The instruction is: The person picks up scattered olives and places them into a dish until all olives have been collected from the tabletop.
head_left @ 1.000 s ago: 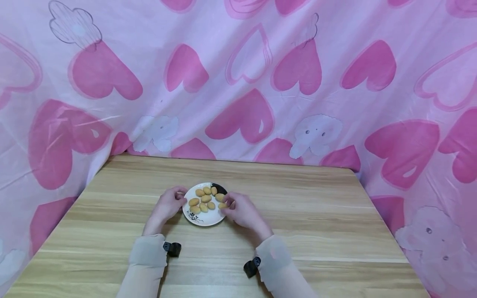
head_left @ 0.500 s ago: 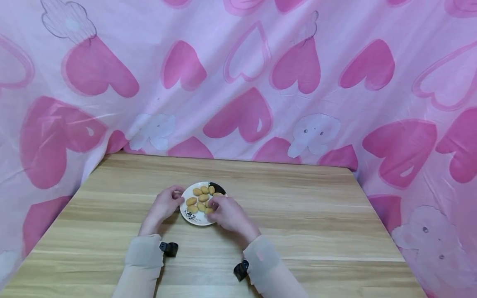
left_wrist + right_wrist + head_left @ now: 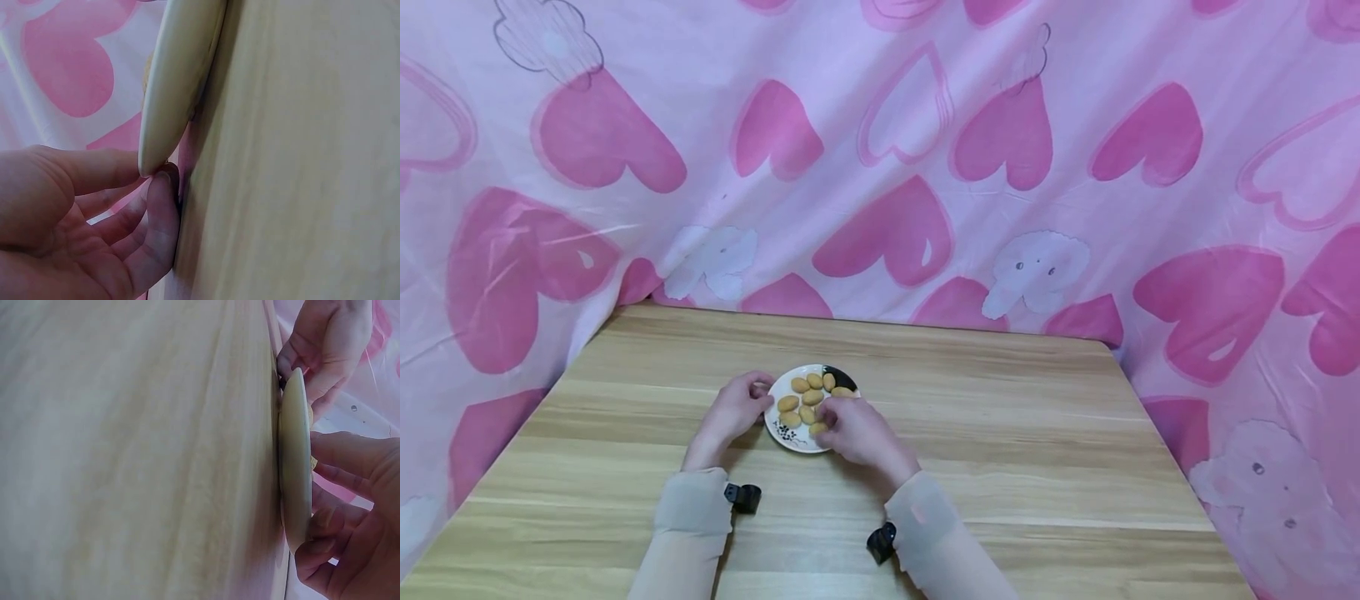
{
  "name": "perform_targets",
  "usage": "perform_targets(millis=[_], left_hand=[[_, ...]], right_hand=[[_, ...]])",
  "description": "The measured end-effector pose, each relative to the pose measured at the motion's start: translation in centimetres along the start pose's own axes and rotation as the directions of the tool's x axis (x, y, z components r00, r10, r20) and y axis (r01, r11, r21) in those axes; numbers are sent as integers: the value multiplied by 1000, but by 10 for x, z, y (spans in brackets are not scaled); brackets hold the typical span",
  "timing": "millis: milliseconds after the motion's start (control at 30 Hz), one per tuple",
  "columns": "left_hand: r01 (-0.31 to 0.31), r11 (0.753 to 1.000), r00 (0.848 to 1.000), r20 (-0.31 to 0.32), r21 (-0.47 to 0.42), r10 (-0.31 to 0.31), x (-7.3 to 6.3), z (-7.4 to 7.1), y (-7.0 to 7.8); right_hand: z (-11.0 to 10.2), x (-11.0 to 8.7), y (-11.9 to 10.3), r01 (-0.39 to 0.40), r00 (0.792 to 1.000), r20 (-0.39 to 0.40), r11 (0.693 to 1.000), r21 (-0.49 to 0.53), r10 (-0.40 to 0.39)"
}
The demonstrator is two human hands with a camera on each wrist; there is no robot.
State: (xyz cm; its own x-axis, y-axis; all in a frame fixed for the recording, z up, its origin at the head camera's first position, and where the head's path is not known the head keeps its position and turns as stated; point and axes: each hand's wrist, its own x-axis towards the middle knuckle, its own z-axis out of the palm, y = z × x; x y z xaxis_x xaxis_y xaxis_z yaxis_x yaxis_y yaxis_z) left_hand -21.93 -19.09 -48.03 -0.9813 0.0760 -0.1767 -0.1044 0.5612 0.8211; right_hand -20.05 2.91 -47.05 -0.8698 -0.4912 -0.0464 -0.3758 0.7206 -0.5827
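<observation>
A round white plate point(image 3: 808, 442) with a black patch and a dark floral print lies on the wooden table. Several small yellow-brown oval pieces point(image 3: 812, 397), smooth like little fruits, are spread over it. My left hand point(image 3: 736, 408) pinches the plate's left rim; in the left wrist view, thumb above and a finger below the plate's edge point(image 3: 153, 165). My right hand point(image 3: 861, 433) reaches over the plate's right front, pinching one oval piece point(image 3: 817, 429) between its fingertips. Other fingers curl at the rim in the right wrist view. The hand covers part of the plate.
Wood-grain table point(image 3: 1037, 467) extends around the plate on all sides. Behind and beside it hangs a pink cloth point(image 3: 880, 167) printed with hearts. A small black camera point(image 3: 745, 498) sits on the left wrist, another camera point(image 3: 882, 543) on the right.
My right hand has moved left and nearer to me over the plate, and the oval piece at its fingertips has shifted from the right edge toward the front. My left hand stays at the rim.
</observation>
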Motion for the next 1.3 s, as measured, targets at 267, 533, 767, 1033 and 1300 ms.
perform_targets(millis=[267,533,767,1033,1300], left_hand=[[14,1000,1000,6,2,-14,-3,1,1],[-2,1000,1000,8,4,2,-1,2,0],[-14,1000,1000,1,13,14,0,2,1],[-63,996,998,8,57,62,-2,6,2],[-152,982,985,-63,111,160,-13,7,0]], right_hand=[[0,-2,0,-4,1000,27,1000,-20,5],[-5,-6,-4,-47,998,33,996,-72,50],[-16,-23,-1,-72,997,8,996,44,72],[-33,-52,23,-41,993,-101,979,200,62],[-48,-88,49,-55,972,-219,986,156,88]])
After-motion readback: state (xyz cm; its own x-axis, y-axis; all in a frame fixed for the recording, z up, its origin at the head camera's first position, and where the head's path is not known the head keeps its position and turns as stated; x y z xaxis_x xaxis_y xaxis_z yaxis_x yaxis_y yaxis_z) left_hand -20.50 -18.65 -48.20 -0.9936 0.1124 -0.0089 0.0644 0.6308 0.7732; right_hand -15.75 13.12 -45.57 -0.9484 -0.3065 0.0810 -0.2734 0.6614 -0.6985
